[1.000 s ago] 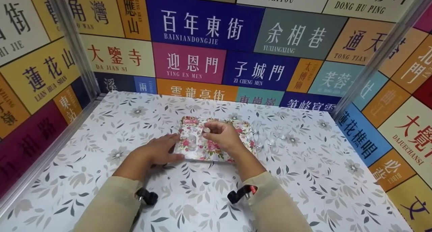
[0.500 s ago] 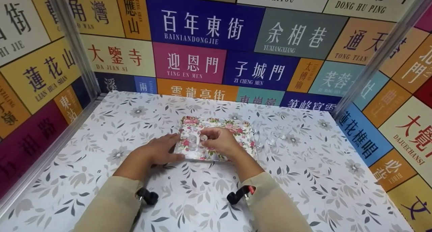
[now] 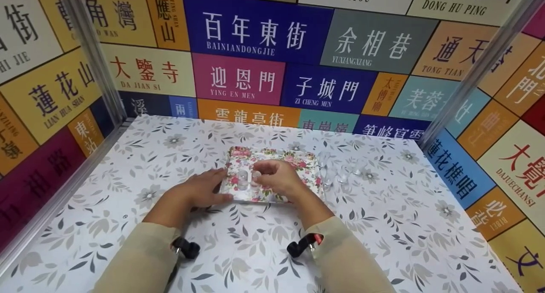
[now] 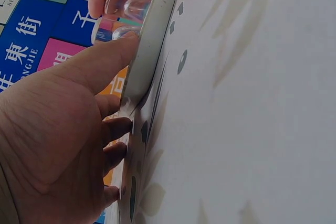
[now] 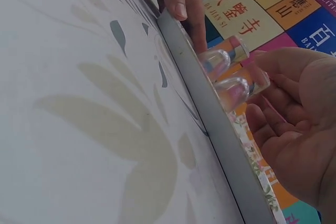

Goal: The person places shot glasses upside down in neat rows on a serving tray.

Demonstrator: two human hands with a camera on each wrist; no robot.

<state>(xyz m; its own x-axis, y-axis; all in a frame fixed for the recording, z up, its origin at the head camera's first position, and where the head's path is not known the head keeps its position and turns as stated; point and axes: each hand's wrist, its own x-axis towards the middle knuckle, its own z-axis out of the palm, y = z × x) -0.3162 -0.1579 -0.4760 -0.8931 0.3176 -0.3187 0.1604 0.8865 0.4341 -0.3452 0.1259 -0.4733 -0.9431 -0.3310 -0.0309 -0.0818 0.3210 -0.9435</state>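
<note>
A floral-printed tray [image 3: 305, 162] lies on the table in the head view. My right hand [image 3: 281, 179] pinches a small clear shot glass [image 3: 256, 176] between thumb and fingers over the tray's left half. Close beside it stands another clear shot glass [image 3: 242, 179]. In the right wrist view the held shot glass [image 5: 235, 92] is right at the tray surface, its thick end away from the tray. My left hand [image 3: 203, 188] rests at the tray's left edge, fingers along the side, thumb at the front corner. The left wrist view shows its fingertips touching near the tray's edge.
Several more clear glasses [image 3: 340, 171] are grouped just right of the tray. The table [image 3: 374, 250] has a grey leaf-patterned cover. Panels with printed signs [image 3: 259, 24] stand at the back and sides, with clear corner strips.
My right hand has moved the shot glass slightly left and down, beside the standing one, and now stays almost still there. My left hand has not moved.
</note>
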